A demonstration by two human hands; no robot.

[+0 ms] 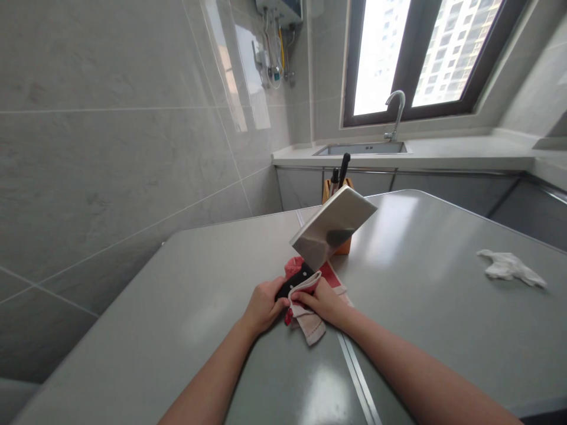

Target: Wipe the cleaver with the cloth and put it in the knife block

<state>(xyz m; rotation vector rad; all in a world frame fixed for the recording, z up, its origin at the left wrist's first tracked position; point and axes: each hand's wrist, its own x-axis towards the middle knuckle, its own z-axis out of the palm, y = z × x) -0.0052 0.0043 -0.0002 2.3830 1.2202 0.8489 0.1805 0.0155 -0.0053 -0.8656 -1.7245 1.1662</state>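
Fingers curled firmly, my left hand closes on the near left end of the black handle of a cleaver, just over the middle of the pale table. That handle looks stiff and smooth, with pale rivets, and I judge it the one safe place to take hold: a full wrap, thumb along the side, since so broad a blade probably feels heavy and wants to tip toward its far end. Just right of my grip, a red and off-white cloth bunches around the handle, soft, light and easily creased; it can be pinched anywhere, though a thick fold serves best close to metal. My right hand holds it in a narrow pinch, thumb laid over the folded part, the other fingers mostly hidden beneath. Farther right, the bare blade slants up and away, shiny and likely slippery; I cannot tell for certain which long side is the sharp one, so both deserve flat, careful contact only. Behind it stands a wooden knife block with dark handles poking out, solid by its look. Well apart at the right lies a crumpled white tissue, surely light and limp.
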